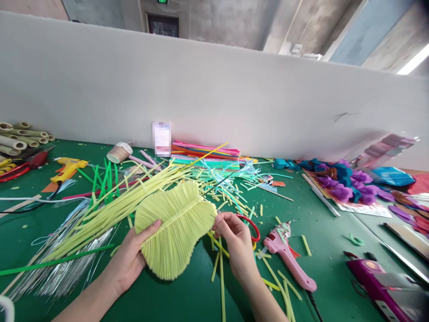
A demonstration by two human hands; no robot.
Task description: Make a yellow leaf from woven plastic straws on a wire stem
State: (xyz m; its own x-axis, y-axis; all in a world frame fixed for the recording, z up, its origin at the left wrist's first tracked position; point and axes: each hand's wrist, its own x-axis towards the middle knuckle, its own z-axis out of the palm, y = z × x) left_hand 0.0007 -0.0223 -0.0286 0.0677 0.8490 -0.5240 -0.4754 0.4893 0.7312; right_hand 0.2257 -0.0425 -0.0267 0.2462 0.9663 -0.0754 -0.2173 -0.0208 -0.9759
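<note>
A yellow-green leaf (176, 232) made of fuzzy pipe cleaners, with a braided-looking midrib, is held up in front of me over the table. My left hand (134, 252) grips its left lower edge, thumb on top and fingers beneath. At the leaf's right edge, the thumb and fingertips of my right hand (236, 239) are pinched together. Behind that hand shows the red looped handle (257, 230) of what looks like scissors, mostly hidden; I cannot tell whether the hand touches it. Long yellow-green pipe cleaners (110, 219) lie in a bundle behind the leaf.
Right of my hand lies a pink glue gun (291, 261), its cord running forward. A yellow glue gun (70, 167) and a twine spool (119, 153) are at left. Colored pipe cleaners (208, 152) are stacked against the white partition (214, 94). Purple flowers (342, 192) sit right.
</note>
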